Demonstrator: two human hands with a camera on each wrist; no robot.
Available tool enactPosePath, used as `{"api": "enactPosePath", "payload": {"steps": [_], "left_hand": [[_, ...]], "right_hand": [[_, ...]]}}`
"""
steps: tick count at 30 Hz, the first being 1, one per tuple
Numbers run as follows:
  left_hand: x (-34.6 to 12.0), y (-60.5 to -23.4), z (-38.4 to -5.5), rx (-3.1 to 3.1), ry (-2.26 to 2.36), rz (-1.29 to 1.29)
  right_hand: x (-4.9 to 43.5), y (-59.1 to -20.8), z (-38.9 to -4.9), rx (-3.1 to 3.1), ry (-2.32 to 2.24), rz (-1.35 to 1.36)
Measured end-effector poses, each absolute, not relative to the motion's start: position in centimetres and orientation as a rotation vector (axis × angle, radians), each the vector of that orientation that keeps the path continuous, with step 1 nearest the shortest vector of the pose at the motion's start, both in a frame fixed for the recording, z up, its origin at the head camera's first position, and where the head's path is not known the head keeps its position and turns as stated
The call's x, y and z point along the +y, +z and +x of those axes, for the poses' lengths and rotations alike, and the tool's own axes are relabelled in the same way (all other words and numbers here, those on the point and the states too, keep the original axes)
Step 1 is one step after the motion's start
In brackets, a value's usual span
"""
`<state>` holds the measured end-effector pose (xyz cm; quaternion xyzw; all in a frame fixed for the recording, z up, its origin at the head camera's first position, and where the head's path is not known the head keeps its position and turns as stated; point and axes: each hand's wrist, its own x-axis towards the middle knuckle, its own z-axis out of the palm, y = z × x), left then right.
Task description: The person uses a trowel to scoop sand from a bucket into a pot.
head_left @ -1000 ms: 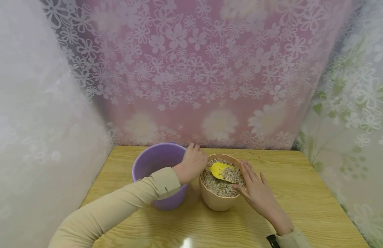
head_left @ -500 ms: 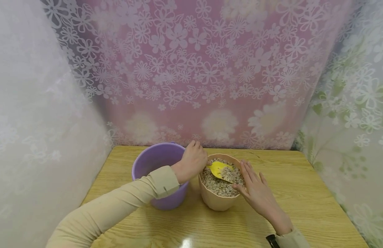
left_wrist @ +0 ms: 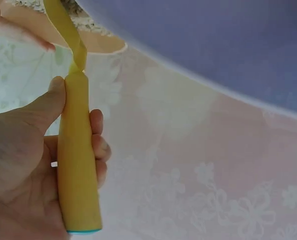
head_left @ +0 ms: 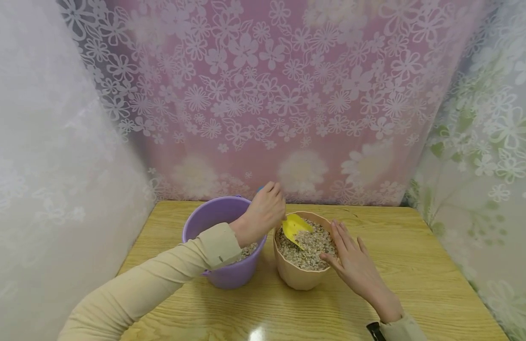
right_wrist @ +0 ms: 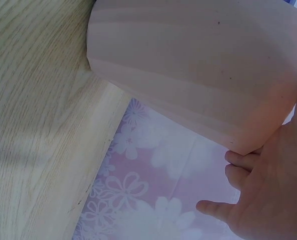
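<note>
My left hand (head_left: pixel 263 211) grips the handle of a yellow hand trowel (head_left: pixel 295 226). In the left wrist view the thumb lies along one side of the handle (left_wrist: pixel 78 155) and the fingers wrap the other; its butt end is blue. The trowel's blade tilts down over pale, gravel-like grains (head_left: pixel 311 253) that nearly fill a peach plant pot (head_left: pixel 300 280). Against the pot's right side rests my right hand (head_left: pixel 356 267), fingers straight along the rim and thumb at the near edge. The right wrist view shows the pot wall (right_wrist: pixel 188 65) beside that hand.
A purple bucket (head_left: pixel 233 277) stands just left of the pot, with similar grains inside and my left forearm crossing over it. Both stand on a wooden table (head_left: pixel 331 312). A pink floral curtain (head_left: pixel 263 118) hangs behind; pale sheets flank both sides.
My left hand has lifted slightly and tipped the trowel, so its blade slopes more steeply and its grains have slid onto those in the pot. The right hand has stayed in place.
</note>
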<state>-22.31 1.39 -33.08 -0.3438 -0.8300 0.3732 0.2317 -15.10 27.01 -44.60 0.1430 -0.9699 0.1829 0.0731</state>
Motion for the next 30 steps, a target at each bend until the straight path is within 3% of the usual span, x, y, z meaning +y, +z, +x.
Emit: {"api": "enactPosePath", "payload": {"steps": [6, 17, 30], "left_hand": [[0.0, -32.8, -22.6, -2.235, 1.035, -0.918], [-4.8, -34.4, -23.5, -2.324, 0.397, -0.768], [-4.3, -35.3, -22.2, -2.202, 0.642, -0.843]], "right_hand": [[26.7, -44.5, -15.1, -2.911, 0.555, 0.442], [26.6, -44.3, -15.0, -2.922, 0.557, 0.446], [26.9, -44.3, -15.1, -2.925, 0.542, 0.445]]}}
